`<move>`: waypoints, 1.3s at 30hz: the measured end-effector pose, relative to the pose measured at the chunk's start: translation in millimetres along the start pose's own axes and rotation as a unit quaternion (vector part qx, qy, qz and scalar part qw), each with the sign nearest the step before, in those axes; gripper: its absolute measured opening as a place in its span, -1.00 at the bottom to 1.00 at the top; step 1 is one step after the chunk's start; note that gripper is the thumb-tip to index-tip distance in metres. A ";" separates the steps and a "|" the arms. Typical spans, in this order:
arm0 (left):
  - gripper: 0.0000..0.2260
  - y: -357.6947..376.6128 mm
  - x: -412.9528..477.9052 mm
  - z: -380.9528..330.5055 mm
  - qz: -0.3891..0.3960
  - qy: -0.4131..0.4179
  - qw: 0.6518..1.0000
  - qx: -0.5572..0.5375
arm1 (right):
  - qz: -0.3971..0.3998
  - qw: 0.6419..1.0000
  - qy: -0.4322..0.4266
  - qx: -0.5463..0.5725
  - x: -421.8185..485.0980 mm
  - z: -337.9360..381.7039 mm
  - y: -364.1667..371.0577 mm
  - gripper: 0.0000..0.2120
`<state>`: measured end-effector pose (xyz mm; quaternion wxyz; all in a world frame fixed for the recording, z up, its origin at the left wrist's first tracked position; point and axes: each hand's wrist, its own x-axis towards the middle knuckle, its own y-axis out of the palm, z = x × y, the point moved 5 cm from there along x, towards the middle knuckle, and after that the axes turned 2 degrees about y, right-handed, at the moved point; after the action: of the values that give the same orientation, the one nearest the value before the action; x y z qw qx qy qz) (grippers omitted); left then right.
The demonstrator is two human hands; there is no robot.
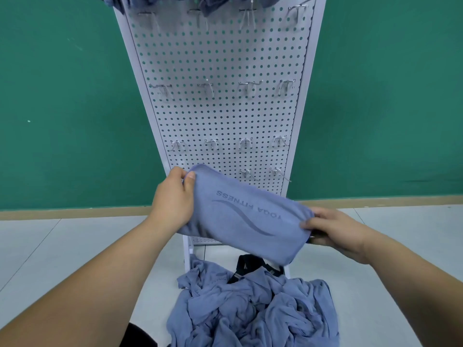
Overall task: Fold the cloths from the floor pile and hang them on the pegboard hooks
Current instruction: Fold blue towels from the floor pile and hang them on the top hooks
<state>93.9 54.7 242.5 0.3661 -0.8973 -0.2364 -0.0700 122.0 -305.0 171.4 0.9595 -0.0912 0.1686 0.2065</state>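
Note:
A folded blue cloth with upside-down "YOGA FITNESS" print hangs in the air between my hands, tilted down to the right. My left hand pinches its upper left end with thumb on top. My right hand grips its lower right end. Below lies the crumpled pile of blue cloths on the floor. The white pegboard stands behind, with rows of bare metal hooks. Blue cloths hang at its top edge.
A green wall with a tan skirting strip backs the pegboard. A black strap lies at the far side of the pile, by the pegboard's white foot. Pale grey floor spreads left and right.

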 end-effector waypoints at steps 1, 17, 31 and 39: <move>-0.73 0.1 0.0 2.1 -0.005 -0.012 1.000 -0.003 | -0.019 0.998 -0.008 0.058 0.6 2.6 -2.1 -0.73; -0.78 39.0 -12.5 32.0 0.138 -0.203 0.954 -0.172 | -0.244 0.963 -0.112 0.013 -3.5 14.4 -9.5 -0.60; -0.64 35.9 -15.2 20.5 0.268 -0.090 0.956 -0.078 | -0.181 0.955 -0.099 -0.212 -11.4 28.3 -12.8 -0.64; -0.92 30.6 -11.0 14.9 0.245 0.011 0.968 0.044 | -0.194 0.903 -0.098 -0.370 -5.8 27.6 -17.6 -0.76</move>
<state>98.1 42.0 209.4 0.4139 -0.9100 -0.0078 0.0227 132.4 -316.2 200.9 0.8894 -0.4502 -0.0358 0.0713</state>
